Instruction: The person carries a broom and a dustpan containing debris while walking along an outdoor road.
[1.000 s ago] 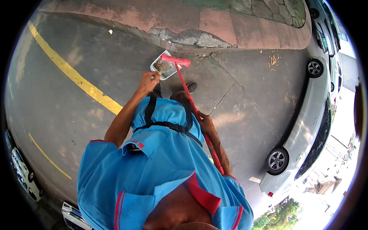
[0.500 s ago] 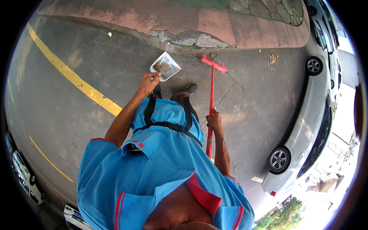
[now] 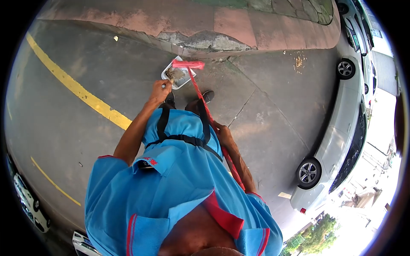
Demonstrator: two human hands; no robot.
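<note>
My left hand (image 3: 160,91) is closed around the dustpan's handle, in front of my feet. The white dustpan (image 3: 182,82) rests on the pavement near the kerb, with brown debris (image 3: 174,74) in it. My right hand (image 3: 224,135) grips the red pole of a broom (image 3: 199,92) beside my right hip. The broom's red head (image 3: 188,64) is over the far part of the dustpan and hides some of it; whether they touch I cannot tell. The pole slants back past my right forearm.
A broken reddish kerb (image 3: 188,25) runs across ahead. A pile of yellowish litter (image 3: 299,62) lies on the ground to the right, near a parked silver car (image 3: 339,128). A yellow line (image 3: 77,87) crosses the pavement on the left. More cars (image 3: 30,200) stand at lower left.
The broom head has swung left from the ground beside the dustpan to over it. My right hand has moved left and the pole now slants. The left hand keeps hold of the dustpan.
</note>
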